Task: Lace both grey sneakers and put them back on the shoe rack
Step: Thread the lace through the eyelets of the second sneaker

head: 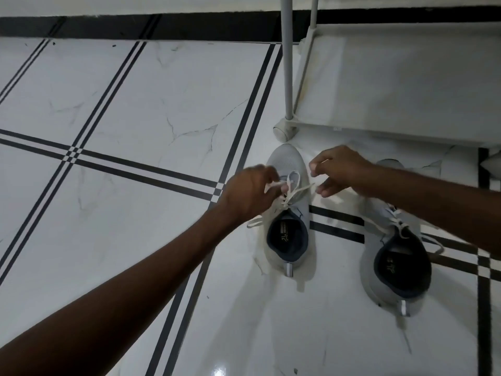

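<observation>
Two grey sneakers with dark blue linings stand on the tiled floor, toes pointing away from me. Over the left sneaker (288, 161) my left hand (250, 192) pinches a loop of its white lace (291, 185). My right hand (340, 170) grips the other strand of the same lace, pulled out to the right. One lace end trails onto the floor at the shoe's left side. The right sneaker (379, 270) sits partly under my right forearm, with its white lace loose across the tongue and floor.
The white shoe rack (406, 85) stands just beyond the sneakers at the upper right, its grey corner post (287, 63) on a round foot. The lowest shelf shows bare. White marble floor tiles with black stripes spread to the left.
</observation>
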The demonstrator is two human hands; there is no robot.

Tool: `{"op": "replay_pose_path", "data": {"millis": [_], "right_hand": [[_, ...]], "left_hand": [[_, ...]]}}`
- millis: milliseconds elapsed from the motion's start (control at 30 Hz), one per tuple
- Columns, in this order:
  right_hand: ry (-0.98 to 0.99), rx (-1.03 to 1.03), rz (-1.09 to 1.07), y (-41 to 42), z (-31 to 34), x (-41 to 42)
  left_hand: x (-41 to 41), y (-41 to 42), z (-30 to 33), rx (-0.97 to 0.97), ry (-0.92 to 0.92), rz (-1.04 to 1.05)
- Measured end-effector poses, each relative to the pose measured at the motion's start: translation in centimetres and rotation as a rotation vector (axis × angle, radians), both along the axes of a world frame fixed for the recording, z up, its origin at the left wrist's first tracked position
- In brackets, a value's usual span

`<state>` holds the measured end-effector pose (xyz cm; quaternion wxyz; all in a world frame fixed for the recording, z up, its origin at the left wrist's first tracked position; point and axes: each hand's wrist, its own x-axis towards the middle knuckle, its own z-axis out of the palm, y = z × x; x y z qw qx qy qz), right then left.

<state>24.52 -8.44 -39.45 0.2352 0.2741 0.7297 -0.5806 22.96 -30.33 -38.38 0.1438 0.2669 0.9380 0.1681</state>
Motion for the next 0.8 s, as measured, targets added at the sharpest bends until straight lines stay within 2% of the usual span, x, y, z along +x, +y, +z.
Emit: {"op": "replay_pose_path", "data": {"millis": [67, 167, 233, 367, 567, 733, 800], "right_hand": [[0.031, 0.081, 0.139, 2.3, 1.7, 1.2], [0.077, 0.200, 0.238, 6.0, 3.2, 4.8], [0.135, 0.326, 0.265, 8.1, 3.2, 7.7], [0.183, 0.496, 0.249, 11.0, 1.2, 13.2], [0.202, 0.492, 0.157, 11.3, -0.6, 16.9], [0.158, 0.437, 0.222, 12.6, -0.4, 17.2], [0.194, 0.477, 0.244, 13.1, -0.6, 17.1]], "left_hand": [[-0.3, 2.4, 1.3, 0.145, 0.010, 0.029], [0.4, 6.5, 1.5, 0.288, -0.212, 0.043], [1.7, 8.8, 0.6, 0.305, -0.330, -0.029], [4.6, 12.9, -1.5, 0.278, -0.398, -0.225], [7.3, 15.0, -4.2, 0.061, -0.273, -0.451], [7.0, 15.0, -4.1, 0.017, -0.149, -0.540], [6.8, 15.2, -3.8, -0.006, -0.141, -0.567]]}}
